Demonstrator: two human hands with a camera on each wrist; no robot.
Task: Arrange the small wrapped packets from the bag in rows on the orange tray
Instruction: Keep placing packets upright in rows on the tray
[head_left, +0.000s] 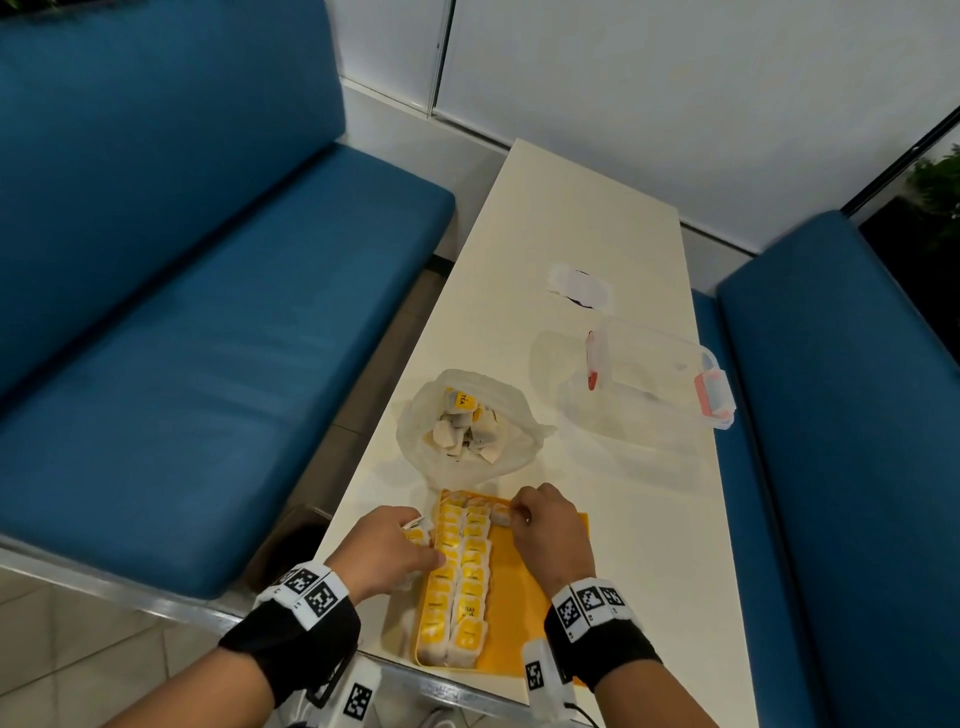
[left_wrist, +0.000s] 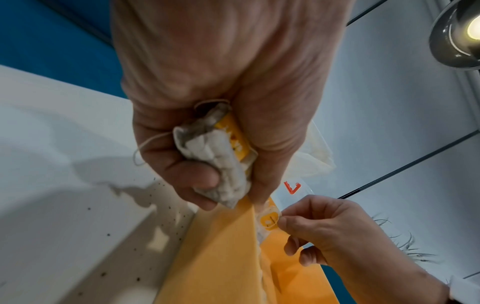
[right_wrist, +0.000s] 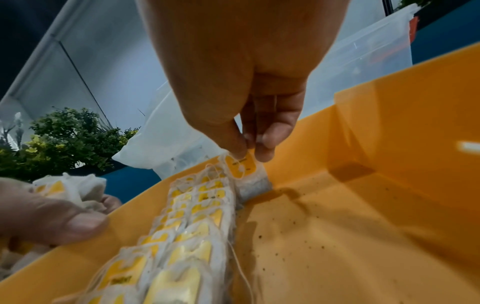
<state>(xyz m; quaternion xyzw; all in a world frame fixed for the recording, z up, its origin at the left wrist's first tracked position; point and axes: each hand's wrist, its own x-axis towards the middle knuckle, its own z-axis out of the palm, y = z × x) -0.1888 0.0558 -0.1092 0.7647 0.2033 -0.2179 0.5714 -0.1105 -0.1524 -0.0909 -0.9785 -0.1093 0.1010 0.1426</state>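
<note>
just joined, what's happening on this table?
A person is lining up tea bags on an orange tray. Two rows already run along its left side. The right hand pinches one tea bag at the far end, starting a third row. The left hand holds a bunch. More sit in the plastic bag.

"TEA" on a yellow packet label (head_left: 460, 400) in the bag (head_left: 415, 431), other print illegible

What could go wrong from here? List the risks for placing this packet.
The right hand pinches a packet beside the filled rows; loose strings might snag and pull neighbours askew. The left hand grips a bunch of packets over the tray's edge; some may slip out.
</note>
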